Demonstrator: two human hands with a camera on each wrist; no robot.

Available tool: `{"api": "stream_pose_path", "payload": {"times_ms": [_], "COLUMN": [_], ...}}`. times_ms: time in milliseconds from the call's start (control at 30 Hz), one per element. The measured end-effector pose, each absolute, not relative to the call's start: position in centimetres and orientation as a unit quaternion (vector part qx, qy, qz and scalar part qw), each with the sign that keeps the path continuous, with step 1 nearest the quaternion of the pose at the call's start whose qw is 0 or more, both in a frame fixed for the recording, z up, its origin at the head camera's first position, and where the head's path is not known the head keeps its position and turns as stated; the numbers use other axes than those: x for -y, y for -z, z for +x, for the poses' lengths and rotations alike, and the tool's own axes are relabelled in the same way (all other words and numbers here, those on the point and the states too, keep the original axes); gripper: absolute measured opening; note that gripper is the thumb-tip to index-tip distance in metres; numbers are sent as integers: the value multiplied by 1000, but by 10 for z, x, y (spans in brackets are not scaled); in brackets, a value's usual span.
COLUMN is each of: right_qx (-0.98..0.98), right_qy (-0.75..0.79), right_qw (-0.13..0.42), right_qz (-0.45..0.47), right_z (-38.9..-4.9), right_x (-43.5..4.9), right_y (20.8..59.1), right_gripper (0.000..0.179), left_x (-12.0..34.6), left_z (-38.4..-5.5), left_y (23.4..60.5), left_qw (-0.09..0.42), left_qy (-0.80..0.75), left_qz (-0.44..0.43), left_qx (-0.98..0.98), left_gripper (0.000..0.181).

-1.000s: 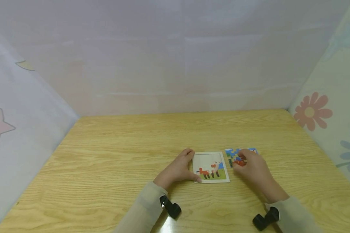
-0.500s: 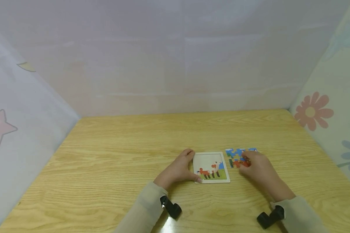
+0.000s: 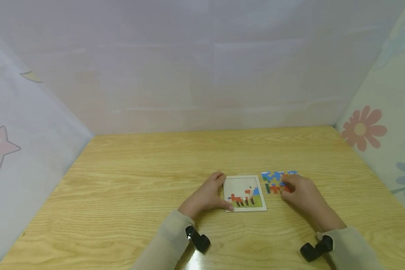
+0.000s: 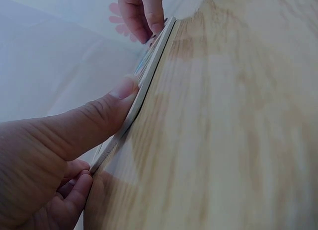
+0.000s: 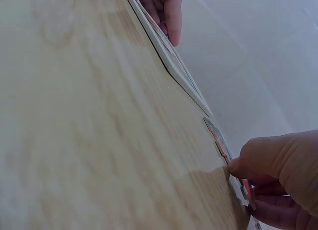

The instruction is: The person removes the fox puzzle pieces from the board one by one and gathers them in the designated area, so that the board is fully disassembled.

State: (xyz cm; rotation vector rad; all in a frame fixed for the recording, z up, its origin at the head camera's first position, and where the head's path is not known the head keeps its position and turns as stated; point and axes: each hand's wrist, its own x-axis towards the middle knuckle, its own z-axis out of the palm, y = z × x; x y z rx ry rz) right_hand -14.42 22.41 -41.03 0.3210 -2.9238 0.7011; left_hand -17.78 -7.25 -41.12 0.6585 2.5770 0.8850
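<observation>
Compared with a second ago, my right hand (image 3: 303, 195) has moved a little toward three o'clock, baring a red piece (image 3: 273, 188); my left hand (image 3: 207, 198) and the tray (image 3: 237, 184) stay almost exactly as they were.

Twelve o'clock being away from me, the tray lies flat on the worktop (image 3: 138, 180). My left fingers grip it from nine o'clock: thumb over the rim near seven, the others curled at the corner near ten. I take this to be steadying, so the tray won't skid.

Between two and three o'clock, just beside the tray, lie the blue pieces (image 3: 276, 176) and the red one, probably kept there for easy reach. My right fingers pinch another red piece, the pinched piece (image 3: 285, 188), thumb on its near side and fingertips on the far one. I can't tell whether it's off the worktop.

Being nearly square, the tray shows no clear long axis; its sides run roughly twelve to six and nine to three. Along its six o'clock half, the fitted pieces (image 3: 237, 200) show an animal whose legs point to six. My hand hides too much of the pinched piece for me to tell its long axis.
</observation>
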Motion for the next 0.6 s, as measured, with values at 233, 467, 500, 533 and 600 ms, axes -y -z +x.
{"api": "stream_pose_path", "payload": {"times_ms": [233, 467, 500, 533, 600], "right_qx": [963, 965, 966, 966, 966], "right_qy": [-223, -209, -206, -203, -199], "right_qw": [66, 57, 57, 55, 55], "right_qz": [136, 146, 148, 149, 153], "right_z": [-145, -146, -145, -145, -145], "right_x": [-225, -226, -226, -226, -226], "right_y": [411, 411, 411, 411, 410], "right_gripper": [20, 20, 20, 20, 20], "left_x": [73, 73, 73, 73, 73], "left_z": [-178, -178, -178, -178, -178], "left_y": [412, 412, 412, 412, 412], "left_qw": [168, 170, 171, 172, 174], "left_qy": [-308, -307, -308, -309, -310], "left_qz": [233, 232, 231, 231, 229], "left_qx": [-907, -907, -907, -907, -906], "left_gripper": [108, 108, 108, 108, 108]}}
